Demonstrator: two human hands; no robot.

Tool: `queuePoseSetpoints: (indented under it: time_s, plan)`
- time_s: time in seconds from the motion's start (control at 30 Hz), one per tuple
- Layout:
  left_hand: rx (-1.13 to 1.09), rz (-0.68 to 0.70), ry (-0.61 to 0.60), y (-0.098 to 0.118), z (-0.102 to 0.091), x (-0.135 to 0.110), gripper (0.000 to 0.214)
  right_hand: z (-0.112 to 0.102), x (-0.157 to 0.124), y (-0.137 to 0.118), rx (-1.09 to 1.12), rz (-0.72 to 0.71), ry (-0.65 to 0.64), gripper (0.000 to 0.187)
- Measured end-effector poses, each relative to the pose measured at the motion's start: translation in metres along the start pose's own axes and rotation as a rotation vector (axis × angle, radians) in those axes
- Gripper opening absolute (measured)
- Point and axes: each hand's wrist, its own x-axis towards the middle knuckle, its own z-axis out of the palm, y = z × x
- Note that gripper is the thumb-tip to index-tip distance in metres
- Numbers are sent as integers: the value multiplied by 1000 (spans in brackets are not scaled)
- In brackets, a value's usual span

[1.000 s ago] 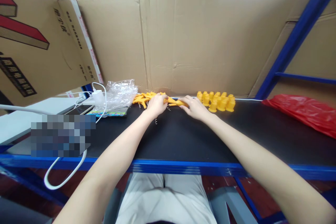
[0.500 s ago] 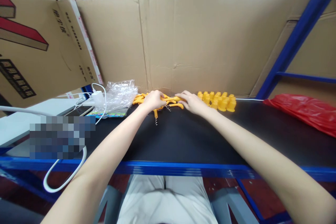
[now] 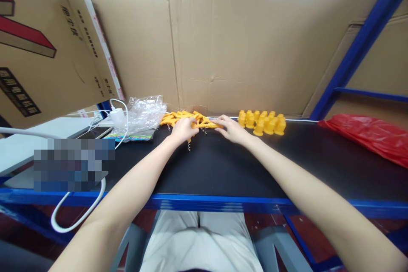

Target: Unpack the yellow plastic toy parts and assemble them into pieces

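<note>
A pile of yellow-handled corkscrews (image 3: pixel 176 115) lies on the black tabletop against the cardboard. My left hand (image 3: pixel 184 130) is at the front of this pile, fingers closed around a yellow corkscrew handle. One metal spiral (image 3: pixel 189 145) points down toward me just beyond the left fingers. To the right, my right hand (image 3: pixel 233 129) pinches the end of a yellow corkscrew handle (image 3: pixel 210 125) between thumb and fingers. Which spiral belongs to which handle is hidden in the jumble. Several yellow cup-like pieces (image 3: pixel 269 124) stand grouped right of my right hand.
Clear plastic wrap (image 3: pixel 145 112) and a white charger (image 3: pixel 117 115) with cables lie on the left, near a pale flat slab (image 3: pixel 19 146). A red plastic bag (image 3: pixel 366 136) rests at right. Cardboard (image 3: pixel 255 46) walls the back; a blue rail (image 3: pixel 219 202) edges the front.
My left hand has drawn slightly toward me and lower, uncovering more of the pile. My right hand has also come a little closer, and the handles between the hands have shifted.
</note>
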Motion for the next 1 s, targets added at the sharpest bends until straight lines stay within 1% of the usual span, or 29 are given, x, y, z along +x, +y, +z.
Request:
queuePoseSetpoints:
  time_s: [0.2, 0.3, 0.37, 0.5, 0.63, 0.73, 0.8, 0.9, 1.0]
  plan:
    - [21, 97, 28, 4, -1, -3, 26, -5, -1, 4, 174, 18, -18, 37]
    - [-4, 113, 56, 4, -1, -3, 27, -6, -1, 6, 279, 59, 11, 34]
    - [-8, 101, 66, 2, 0, -2, 28, -7, -1, 8, 376, 115, 13, 37]
    - [5, 73, 68, -2, -1, 0, 29, -11, -2, 13, 641, 257, -64, 46]
    - [6, 77, 71, -3, -3, -1, 28, -15, -3, 14, 825, 358, -74, 39]
    - [0, 91, 87, -1, -4, -2, 29, -15, -2, 12, 889, 448, -71, 30]
    - [-8, 100, 100, 1, -3, -3, 34, -14, -1, 9, 918, 499, -63, 24]
    - [-25, 131, 109, 0, -1, -4, 40, -11, 1, 5, 932, 576, -39, 27]
    - [-37, 170, 106, -2, 1, -3, 39, -10, 3, 1, 884, 632, -13, 26]
